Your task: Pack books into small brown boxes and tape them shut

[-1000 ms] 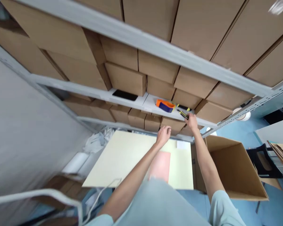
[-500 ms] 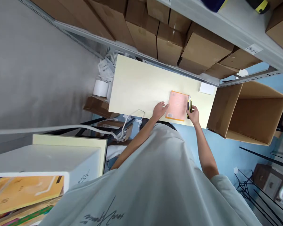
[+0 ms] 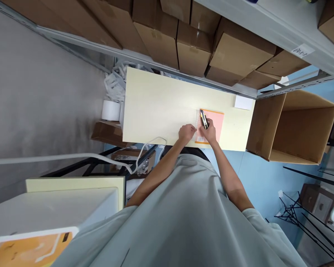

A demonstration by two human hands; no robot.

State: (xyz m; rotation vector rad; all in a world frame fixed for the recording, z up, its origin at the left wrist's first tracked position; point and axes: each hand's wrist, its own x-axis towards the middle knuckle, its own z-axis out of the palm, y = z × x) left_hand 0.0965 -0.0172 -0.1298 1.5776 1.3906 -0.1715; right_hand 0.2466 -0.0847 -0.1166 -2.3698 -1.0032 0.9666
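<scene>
The right hand (image 3: 209, 132) grips one slim dark tool (image 3: 203, 119) over one pink booklet (image 3: 218, 124) on one counter (image 3: 156, 104); whether the left hand (image 3: 187, 134), beside the booklet, pinches anything, I cannot tell

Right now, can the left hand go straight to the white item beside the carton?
Probably not: the right hand, holding the cutter, lies between the left hand and the white item.

Grey wall (image 3: 44, 92), blue floor (image 3: 250, 170), metal shelving (image 3: 267, 26)
</scene>
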